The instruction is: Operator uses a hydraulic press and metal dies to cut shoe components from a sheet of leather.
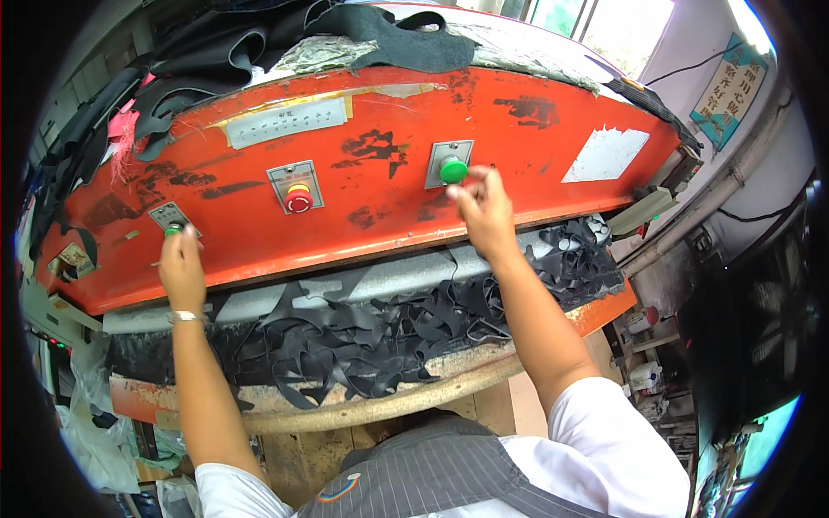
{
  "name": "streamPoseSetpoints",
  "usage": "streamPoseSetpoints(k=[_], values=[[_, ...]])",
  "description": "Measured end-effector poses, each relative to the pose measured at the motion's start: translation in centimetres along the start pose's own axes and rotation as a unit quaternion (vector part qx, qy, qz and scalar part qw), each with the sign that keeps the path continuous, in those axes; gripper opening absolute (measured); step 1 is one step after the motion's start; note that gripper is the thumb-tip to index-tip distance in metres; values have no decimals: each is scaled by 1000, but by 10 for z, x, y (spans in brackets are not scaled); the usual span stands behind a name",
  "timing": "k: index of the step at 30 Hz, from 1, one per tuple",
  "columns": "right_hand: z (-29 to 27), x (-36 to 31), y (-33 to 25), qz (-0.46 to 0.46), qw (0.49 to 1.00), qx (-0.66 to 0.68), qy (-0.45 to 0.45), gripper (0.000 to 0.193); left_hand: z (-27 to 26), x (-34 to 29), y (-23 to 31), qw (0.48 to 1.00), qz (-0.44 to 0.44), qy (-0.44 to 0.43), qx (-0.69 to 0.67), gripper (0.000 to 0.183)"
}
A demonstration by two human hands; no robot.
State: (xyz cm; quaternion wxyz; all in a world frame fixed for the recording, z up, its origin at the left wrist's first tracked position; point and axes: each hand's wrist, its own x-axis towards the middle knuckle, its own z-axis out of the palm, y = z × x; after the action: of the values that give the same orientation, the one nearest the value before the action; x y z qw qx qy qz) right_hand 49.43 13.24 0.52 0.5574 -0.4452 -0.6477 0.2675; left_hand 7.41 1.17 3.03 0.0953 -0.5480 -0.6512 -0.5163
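My left hand (181, 268) is raised against the red machine front, its fingers drawn together and nothing visible in them. Its fingertips are at a small green push button (174, 229) and partly cover it; whether they press it I cannot tell. My right hand (486, 214) is beside a larger green mushroom button (453, 170). Its thumb and curved forefinger are apart, with nothing held between them. Between the two hands, a red emergency stop button (298, 199) sits on a metal plate. Below the red machine beam (380, 207) lie many black sheet offcuts (380, 332).
Black sheets (211, 65) drape over the machine's top, with pink strands (123, 129) at the left. A pale curved rail (363, 418) edges the bed in front of me. Plastic bags (95, 432) hang at lower left. A pipe (725, 186) and shelves (661, 371) stand at right.
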Motion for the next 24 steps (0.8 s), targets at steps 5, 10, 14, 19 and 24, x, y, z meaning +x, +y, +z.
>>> streamPoseSetpoints(k=[5, 10, 14, 19, 24], values=[[-3, -149, 15, -29, 909, -160, -383, 40, 8, -164, 45, 953, -50, -297, -27, 37], [-10, -248, -6, -120, 868, -222, -428, 44, 1, -272, 90, 933, 43, -358, 9, 17], [-6, -263, -8, -159, 857, -313, -378, 42, 11, -279, 101, 941, 29, -330, 60, 18], [-5, -253, -5, -172, 852, -314, -381, 37, 25, -279, 94, 952, 20, -302, 52, 16], [-22, -181, 1, 29, 801, -198, -564, 40, 32, -232, 84, 881, 18, -470, 48, 27]])
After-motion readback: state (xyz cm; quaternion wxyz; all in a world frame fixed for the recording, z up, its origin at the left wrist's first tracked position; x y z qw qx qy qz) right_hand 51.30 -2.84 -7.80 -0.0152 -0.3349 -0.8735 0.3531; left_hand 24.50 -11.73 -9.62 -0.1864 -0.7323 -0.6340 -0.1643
